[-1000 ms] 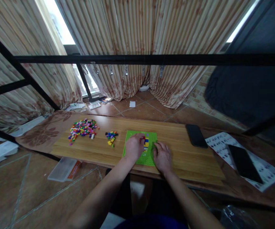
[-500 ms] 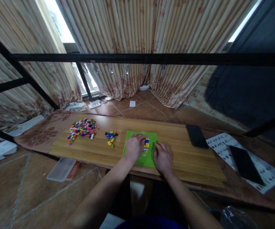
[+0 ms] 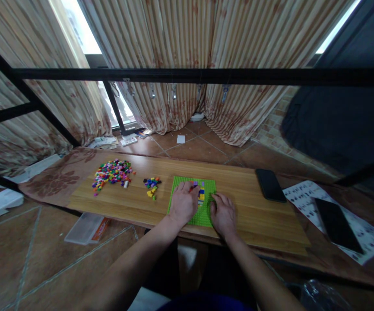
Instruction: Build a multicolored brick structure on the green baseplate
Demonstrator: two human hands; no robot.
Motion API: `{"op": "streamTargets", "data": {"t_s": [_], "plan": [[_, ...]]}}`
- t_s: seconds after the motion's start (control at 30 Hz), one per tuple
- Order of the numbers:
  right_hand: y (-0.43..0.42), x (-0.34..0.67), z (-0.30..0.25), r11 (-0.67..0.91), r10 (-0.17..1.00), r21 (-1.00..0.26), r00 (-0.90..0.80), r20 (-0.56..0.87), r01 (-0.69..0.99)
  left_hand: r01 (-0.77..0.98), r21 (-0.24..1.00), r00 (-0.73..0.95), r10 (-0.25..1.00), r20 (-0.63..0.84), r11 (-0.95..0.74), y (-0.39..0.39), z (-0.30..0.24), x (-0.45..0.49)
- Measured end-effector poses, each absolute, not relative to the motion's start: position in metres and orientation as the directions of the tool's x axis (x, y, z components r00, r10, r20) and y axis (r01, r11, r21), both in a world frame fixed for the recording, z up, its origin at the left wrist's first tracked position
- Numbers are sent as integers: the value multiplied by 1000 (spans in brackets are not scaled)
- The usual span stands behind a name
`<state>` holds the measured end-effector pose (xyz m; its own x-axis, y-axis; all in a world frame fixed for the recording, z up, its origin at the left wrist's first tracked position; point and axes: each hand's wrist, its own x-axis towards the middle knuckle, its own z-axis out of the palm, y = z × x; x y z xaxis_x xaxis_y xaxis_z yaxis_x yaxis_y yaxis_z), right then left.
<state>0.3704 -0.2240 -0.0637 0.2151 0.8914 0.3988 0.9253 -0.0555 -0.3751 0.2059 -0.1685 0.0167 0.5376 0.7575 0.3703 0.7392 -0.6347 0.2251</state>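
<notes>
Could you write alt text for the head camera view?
A person's left hand is over bricks on a green baseplate, the right hand at its right edge. Left on the wooden board lie a large brick pile and a smaller pile; right, a black phone.

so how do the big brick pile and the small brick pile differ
Amount: the big brick pile holds far more pieces than the small brick pile.
Colour: the big brick pile shows plenty of pink, while the small brick pile looks mostly blue, yellow and orange.
Place: the small brick pile lies closer to the green baseplate than the big brick pile.
Both are loose, mixed-colour bricks on the wooden board.
</notes>
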Motion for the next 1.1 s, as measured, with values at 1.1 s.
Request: {"op": "streamTargets", "data": {"t_s": [1.1], "plan": [[-224,380,-78,1,876,-312,149,458,950,721,693,-197,953,230,-18,-133,-33,60]]}}
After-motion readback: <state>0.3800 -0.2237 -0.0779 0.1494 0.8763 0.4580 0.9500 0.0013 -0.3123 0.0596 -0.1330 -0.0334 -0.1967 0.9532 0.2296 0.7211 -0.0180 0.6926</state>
